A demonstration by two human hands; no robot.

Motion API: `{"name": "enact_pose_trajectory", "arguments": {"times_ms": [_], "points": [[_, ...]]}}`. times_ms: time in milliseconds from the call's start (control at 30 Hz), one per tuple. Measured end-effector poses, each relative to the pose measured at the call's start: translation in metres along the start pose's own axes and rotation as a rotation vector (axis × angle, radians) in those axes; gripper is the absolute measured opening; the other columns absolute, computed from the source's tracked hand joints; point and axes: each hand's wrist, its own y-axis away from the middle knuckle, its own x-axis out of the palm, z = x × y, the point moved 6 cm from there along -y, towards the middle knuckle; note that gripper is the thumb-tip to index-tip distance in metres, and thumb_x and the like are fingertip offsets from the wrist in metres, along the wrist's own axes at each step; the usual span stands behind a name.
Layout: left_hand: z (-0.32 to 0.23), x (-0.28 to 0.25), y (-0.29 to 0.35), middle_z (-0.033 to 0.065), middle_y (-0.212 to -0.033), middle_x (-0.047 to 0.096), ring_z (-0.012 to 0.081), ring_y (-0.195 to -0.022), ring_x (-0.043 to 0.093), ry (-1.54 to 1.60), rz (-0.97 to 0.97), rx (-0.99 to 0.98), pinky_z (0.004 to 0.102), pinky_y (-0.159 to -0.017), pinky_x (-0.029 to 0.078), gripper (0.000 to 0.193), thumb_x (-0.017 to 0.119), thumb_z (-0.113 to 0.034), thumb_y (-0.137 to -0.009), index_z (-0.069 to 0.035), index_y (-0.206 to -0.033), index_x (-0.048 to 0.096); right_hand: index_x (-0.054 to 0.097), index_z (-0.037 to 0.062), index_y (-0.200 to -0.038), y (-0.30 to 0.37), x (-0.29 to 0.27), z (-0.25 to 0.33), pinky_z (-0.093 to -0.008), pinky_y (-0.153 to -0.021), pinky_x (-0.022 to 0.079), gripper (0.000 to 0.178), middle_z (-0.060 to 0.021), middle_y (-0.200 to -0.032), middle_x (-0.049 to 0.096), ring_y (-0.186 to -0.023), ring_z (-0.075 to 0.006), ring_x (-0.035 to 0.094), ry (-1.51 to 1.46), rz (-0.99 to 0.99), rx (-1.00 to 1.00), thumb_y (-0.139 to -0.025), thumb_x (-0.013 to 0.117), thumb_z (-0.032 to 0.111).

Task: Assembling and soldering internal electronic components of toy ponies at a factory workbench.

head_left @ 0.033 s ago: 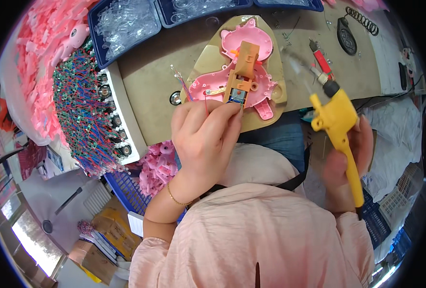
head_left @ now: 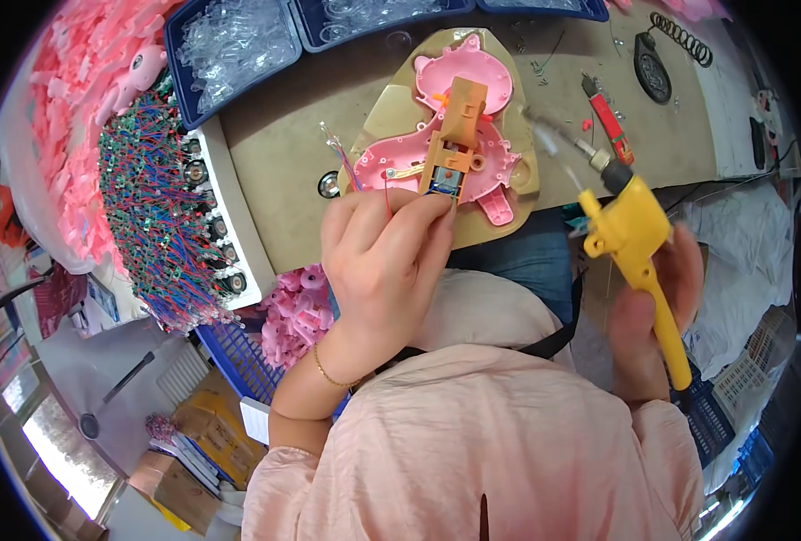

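My left hand (head_left: 378,239) is closed, thumb and forefinger pinched at the near end of an orange-brown gearbox (head_left: 459,117) with a motor; what the fingertips hold is hidden. A thin red wire (head_left: 387,194) runs up beside those fingers. The gearbox lies over an opened pink toy shell (head_left: 391,149), seated in a tan fixture (head_left: 524,153). On the right, my right hand (head_left: 658,298) is wrapped round the handle of a yellow soldering gun (head_left: 633,225). Its metal tip points up and left, right of the fixture and apart from the gearbox.
Blue bins (head_left: 238,104) of clear plastic parts line the back. To the left are bundled coloured wires with small boards (head_left: 157,216), a white tray (head_left: 243,207) and heaped pink parts (head_left: 76,135). A red-handled cutter (head_left: 610,126) and black fob (head_left: 653,68) lie at right.
The soldering gun has shifted slightly down and left at its collar, with my right hand moving along. My left hand and the gearbox stay almost in place.
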Motion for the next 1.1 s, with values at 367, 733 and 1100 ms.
{"name": "enact_pose_trajectory", "arguments": {"times_ms": [367,733,1100], "points": [[0.004,0.002,0.001,0.0025,-0.074,0.058,0.0208,-0.071,0.051,0.047,0.027,-0.054,0.0319,-0.066,0.040,0.019,0.071,-0.002,-0.066,-0.007,-0.083,0.064,0.042,-0.0027,-0.116,0.017,0.014,0.016,-0.0333,-0.066,0.054,0.049,-0.0346,-0.103,0.055,-0.085,-0.0333,0.064,0.139,0.278,-0.347,-0.078,0.068,0.014],[0.004,0.002,0.000,0.0027,-0.072,0.056,0.0211,-0.072,0.051,0.081,0.050,-0.074,0.0321,-0.067,0.039,0.017,0.070,-0.002,-0.067,-0.007,-0.082,0.063,0.041,0.0056,-0.115,0.019,0.021,0.010,-0.0375,-0.078,0.051,0.045,-0.0357,-0.118,0.045,-0.098,-0.0356,0.059,-0.021,0.399,-0.245,-0.079,0.068,0.009],[0.004,0.003,-0.001,0.0042,-0.074,0.057,0.0225,-0.075,0.052,0.090,0.070,-0.102,0.0324,-0.067,0.040,0.016,0.070,-0.002,-0.067,-0.006,-0.080,0.063,0.038,0.0040,-0.116,0.024,0.019,0.013,-0.0357,-0.073,0.053,0.047,-0.0322,-0.113,0.051,-0.093,-0.0334,0.061,0.210,0.374,-0.295,-0.082,0.068,0.017]]}}
